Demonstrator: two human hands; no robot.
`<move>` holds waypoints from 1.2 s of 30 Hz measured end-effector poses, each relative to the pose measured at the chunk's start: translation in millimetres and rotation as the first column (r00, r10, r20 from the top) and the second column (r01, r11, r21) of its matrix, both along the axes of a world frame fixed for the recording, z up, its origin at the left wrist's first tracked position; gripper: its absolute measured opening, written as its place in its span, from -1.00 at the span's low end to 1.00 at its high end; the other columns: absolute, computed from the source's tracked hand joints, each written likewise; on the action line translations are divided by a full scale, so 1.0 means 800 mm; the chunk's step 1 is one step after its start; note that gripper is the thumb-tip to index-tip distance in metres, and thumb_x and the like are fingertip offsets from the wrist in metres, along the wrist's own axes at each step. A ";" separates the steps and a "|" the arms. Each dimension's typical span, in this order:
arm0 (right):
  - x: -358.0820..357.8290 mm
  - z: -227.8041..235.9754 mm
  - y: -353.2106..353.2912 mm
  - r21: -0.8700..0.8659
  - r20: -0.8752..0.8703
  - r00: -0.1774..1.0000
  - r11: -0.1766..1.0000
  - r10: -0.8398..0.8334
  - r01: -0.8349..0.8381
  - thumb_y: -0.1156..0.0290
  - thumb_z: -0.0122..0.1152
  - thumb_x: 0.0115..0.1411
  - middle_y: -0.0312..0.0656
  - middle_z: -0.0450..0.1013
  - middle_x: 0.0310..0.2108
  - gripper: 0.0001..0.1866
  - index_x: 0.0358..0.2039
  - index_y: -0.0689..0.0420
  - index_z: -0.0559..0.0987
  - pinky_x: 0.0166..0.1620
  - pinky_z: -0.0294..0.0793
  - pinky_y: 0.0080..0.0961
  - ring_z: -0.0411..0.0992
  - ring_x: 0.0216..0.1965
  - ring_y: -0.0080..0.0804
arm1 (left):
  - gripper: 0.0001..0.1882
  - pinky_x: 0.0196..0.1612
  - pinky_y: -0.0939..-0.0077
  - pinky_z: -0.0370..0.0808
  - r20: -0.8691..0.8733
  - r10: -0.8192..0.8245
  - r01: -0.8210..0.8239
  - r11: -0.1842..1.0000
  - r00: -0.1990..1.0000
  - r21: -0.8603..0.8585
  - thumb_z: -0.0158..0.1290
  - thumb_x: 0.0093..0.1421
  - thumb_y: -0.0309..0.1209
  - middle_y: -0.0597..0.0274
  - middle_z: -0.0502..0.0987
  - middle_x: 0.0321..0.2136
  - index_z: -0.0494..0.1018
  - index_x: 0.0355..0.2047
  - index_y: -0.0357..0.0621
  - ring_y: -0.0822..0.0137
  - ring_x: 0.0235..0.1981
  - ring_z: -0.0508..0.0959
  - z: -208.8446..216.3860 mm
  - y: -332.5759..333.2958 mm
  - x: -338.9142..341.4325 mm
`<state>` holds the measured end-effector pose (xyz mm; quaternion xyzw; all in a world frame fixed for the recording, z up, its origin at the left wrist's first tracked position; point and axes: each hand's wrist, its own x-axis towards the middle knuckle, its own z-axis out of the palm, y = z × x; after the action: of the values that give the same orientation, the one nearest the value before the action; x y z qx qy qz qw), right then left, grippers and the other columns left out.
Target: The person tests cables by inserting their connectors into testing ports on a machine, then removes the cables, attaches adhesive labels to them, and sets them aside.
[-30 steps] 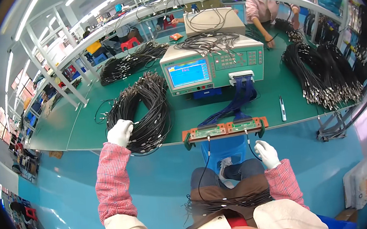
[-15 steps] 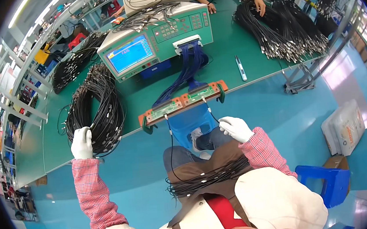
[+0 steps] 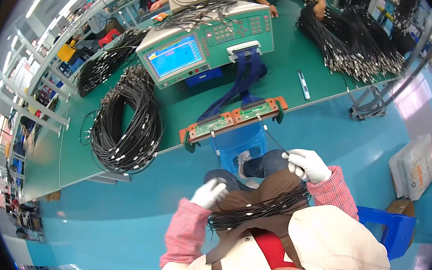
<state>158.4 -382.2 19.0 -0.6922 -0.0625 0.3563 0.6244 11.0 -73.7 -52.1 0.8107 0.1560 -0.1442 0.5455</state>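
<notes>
My right hand [image 3: 308, 165], white-gloved, is closed on a thin black cable [image 3: 277, 142]. That cable runs up to the right half of an orange and green test fixture [image 3: 236, 116] at the table's front edge. Over my lap is my left hand [image 3: 209, 193], also gloved; its fingers are smeared by motion. Close by hangs a second cable [image 3: 216, 144] from the fixture's left half, its lower part hard to follow. A bundle of black cables [image 3: 257, 211] with white tags lies across the brown apron on my lap, just below my left hand.
A tester [image 3: 207, 42] with a lit blue screen stands on the green table [image 3: 172, 113], wired to the fixture. Left of it lies a big cable coil [image 3: 121, 126]. A pen [image 3: 303, 84] and more cable bundles [image 3: 353, 43] lie right; a co-worker's hand [image 3: 320, 9] touches them.
My left hand has left the big cable coil and come right and down to my lap. My right hand has come slightly lower. The whole view has shifted a little.
</notes>
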 end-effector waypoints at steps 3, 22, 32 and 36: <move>0.011 -0.053 -0.017 -0.329 0.254 0.960 0.944 0.116 -0.027 0.29 -0.05 0.18 -0.24 0.43 -0.57 -0.67 -0.14 0.24 0.45 -0.50 0.39 -0.64 0.38 -0.62 -0.57 | -0.61 -0.52 0.60 0.42 -0.192 -0.013 -0.115 0.760 0.981 -0.639 -0.26 0.30 -0.20 0.18 0.50 -0.55 0.38 -0.16 -0.28 0.44 -0.61 0.47 -0.017 -0.024 0.004; -0.056 -0.063 0.113 0.289 -0.188 0.981 0.952 -0.047 0.101 0.31 0.11 0.15 -0.32 0.49 -0.44 -0.71 -0.21 0.26 0.50 -0.66 0.06 -0.80 0.12 -0.73 -0.80 | -0.68 -0.75 0.74 0.04 0.034 0.617 -0.481 0.646 0.786 -0.592 -0.24 0.29 -0.22 0.44 0.27 -0.80 0.40 -0.39 -0.17 0.63 -0.81 0.15 0.019 -0.123 0.005; -0.041 -0.049 0.142 0.120 -0.175 0.901 0.916 0.398 -0.382 0.23 0.04 0.18 -0.37 0.41 -0.60 -0.72 -0.33 0.20 0.54 -0.58 0.26 -0.75 0.27 -0.66 -0.68 | -0.68 -0.51 0.72 0.32 -0.027 0.219 -0.187 0.753 0.975 -0.631 -0.22 0.30 -0.23 0.33 0.44 -0.58 0.38 -0.19 -0.21 0.55 -0.59 0.40 -0.033 -0.110 -0.044; 0.004 0.072 0.075 -0.576 0.694 0.224 0.715 0.684 -0.397 0.11 0.05 0.10 -0.16 0.45 -0.39 -0.71 -0.34 0.02 0.58 -0.31 0.41 -0.39 0.41 -0.33 -0.21 | -0.66 -0.20 0.57 0.43 0.336 0.369 -0.238 0.898 0.867 -0.371 -0.19 0.27 -0.24 0.16 0.50 -0.30 0.40 -0.14 -0.25 0.39 -0.29 0.50 0.012 -0.085 -0.047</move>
<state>161.9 -322.0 77.0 -0.7814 -0.5626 0.1461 0.2268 -26.6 -141.3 -42.7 0.6893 0.1438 0.0892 0.7045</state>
